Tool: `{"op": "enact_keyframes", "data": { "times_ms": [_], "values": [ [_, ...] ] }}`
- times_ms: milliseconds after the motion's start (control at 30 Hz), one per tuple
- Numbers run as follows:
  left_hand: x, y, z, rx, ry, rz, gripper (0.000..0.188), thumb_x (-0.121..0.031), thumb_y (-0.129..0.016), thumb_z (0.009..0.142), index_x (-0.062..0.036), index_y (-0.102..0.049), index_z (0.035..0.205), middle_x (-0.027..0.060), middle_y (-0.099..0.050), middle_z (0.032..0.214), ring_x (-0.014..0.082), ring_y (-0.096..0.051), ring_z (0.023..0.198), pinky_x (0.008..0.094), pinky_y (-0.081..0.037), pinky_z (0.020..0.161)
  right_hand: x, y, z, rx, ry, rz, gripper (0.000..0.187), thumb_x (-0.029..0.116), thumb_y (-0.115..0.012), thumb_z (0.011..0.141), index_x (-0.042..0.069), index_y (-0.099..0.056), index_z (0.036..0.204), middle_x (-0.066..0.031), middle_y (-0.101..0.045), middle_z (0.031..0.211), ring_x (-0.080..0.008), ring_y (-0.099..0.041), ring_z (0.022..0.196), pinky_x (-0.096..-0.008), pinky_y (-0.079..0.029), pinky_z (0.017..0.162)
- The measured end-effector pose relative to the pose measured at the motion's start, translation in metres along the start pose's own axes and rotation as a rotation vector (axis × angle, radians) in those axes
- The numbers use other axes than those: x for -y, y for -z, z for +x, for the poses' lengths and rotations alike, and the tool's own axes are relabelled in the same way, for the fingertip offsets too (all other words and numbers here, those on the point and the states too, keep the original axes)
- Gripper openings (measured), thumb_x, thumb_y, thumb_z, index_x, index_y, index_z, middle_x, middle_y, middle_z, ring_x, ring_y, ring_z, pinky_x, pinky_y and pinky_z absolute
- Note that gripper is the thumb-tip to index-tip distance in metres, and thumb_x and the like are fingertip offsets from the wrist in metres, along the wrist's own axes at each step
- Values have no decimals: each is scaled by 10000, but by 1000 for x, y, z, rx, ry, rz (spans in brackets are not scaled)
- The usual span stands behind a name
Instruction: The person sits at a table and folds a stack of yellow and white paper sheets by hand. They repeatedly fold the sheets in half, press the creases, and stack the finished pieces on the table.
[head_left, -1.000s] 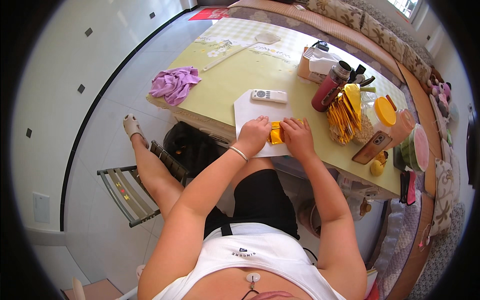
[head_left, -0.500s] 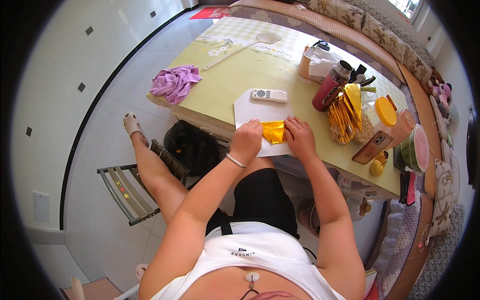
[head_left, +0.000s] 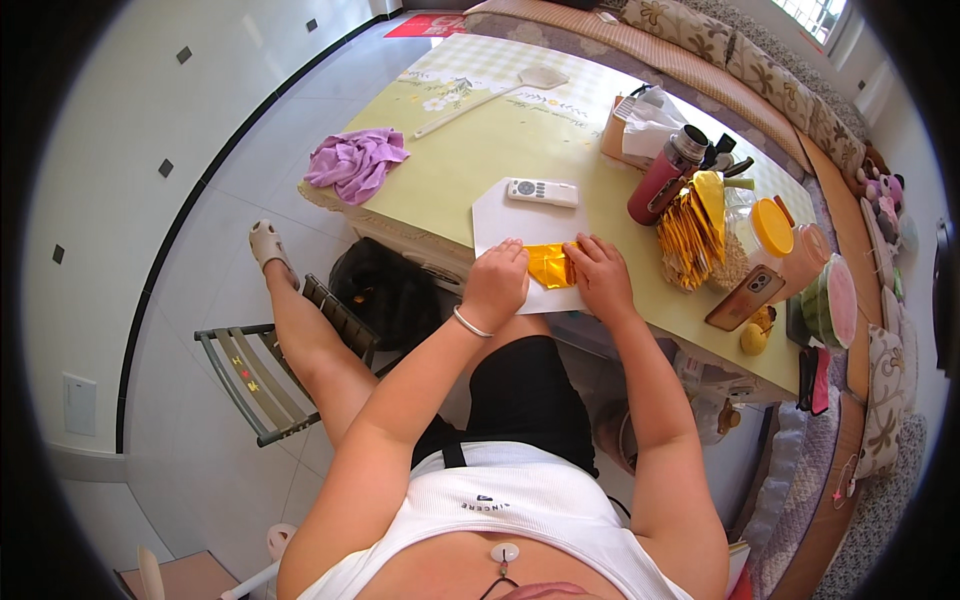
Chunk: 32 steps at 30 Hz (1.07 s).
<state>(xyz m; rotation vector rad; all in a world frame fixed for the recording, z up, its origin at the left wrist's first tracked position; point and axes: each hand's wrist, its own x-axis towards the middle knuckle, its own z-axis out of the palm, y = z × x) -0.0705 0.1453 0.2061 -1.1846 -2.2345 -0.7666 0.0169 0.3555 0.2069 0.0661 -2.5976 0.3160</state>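
Observation:
A shiny gold foil sheet (head_left: 548,265), creased and partly folded, lies over a white sheet of paper (head_left: 492,215) at the table's near edge. My left hand (head_left: 500,277) grips its left end with fingers curled. At the other end, my right hand (head_left: 600,272) presses on the foil with its fingers bent over the edge. Just beyond the foil, a white remote control (head_left: 542,192) rests on the paper. To the right stands a thick bundle of folded gold foil pieces (head_left: 690,232).
The table (head_left: 440,190) also bears a purple cloth (head_left: 357,165), a fly swatter (head_left: 490,105), a tissue box (head_left: 630,125), a maroon flask (head_left: 665,180), a yellow-lidded jar (head_left: 770,225), a leaning phone (head_left: 745,298) and a cut watermelon (head_left: 830,303). A folding stool (head_left: 260,385) stands at left.
Both hands stay at the foil's ends; the right fingers have shifted slightly over its right edge. The whole view has moved a little.

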Motion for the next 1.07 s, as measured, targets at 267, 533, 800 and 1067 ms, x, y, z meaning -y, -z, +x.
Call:
{"op": "enact_keyframes", "data": {
  "times_ms": [267,533,800,1067],
  "values": [
    [-1,2,-1,5,14,-32,232,-59,-632,820,38,-694,1022,194,-705,1157,329,-666,1117,417,-516,993,0,-1,-1,-20,-41,62,303,139,-594,935,134,-704,1217,-110,-645,1323,-331,-572,1240,-482,-403,1087],
    [-1,8,-2,-6,40,-125,246,-57,-641,816,34,-687,1040,205,-694,1175,349,-651,1134,429,-502,1012,2,-1,-1,-36,-33,40,304,138,-611,918,109,-705,1205,-115,-648,1319,-328,-573,1241,-469,-413,1079],
    [2,7,-6,-5,68,-170,256,-66,-654,813,28,-685,1050,194,-687,1196,341,-636,1164,426,-488,1029,2,10,-2,-29,9,143,361,120,-660,831,83,-705,1187,-140,-646,1310,-337,-572,1229,-459,-426,1050],
    [3,6,-8,-10,90,-212,264,-70,-673,803,14,-690,1053,193,-684,1205,337,-631,1177,424,-483,1037,1,12,-3,-1,6,189,397,105,-665,801,84,-701,1196,-147,-635,1324,-337,-558,1249,-460,-404,1070]
  ]
}}
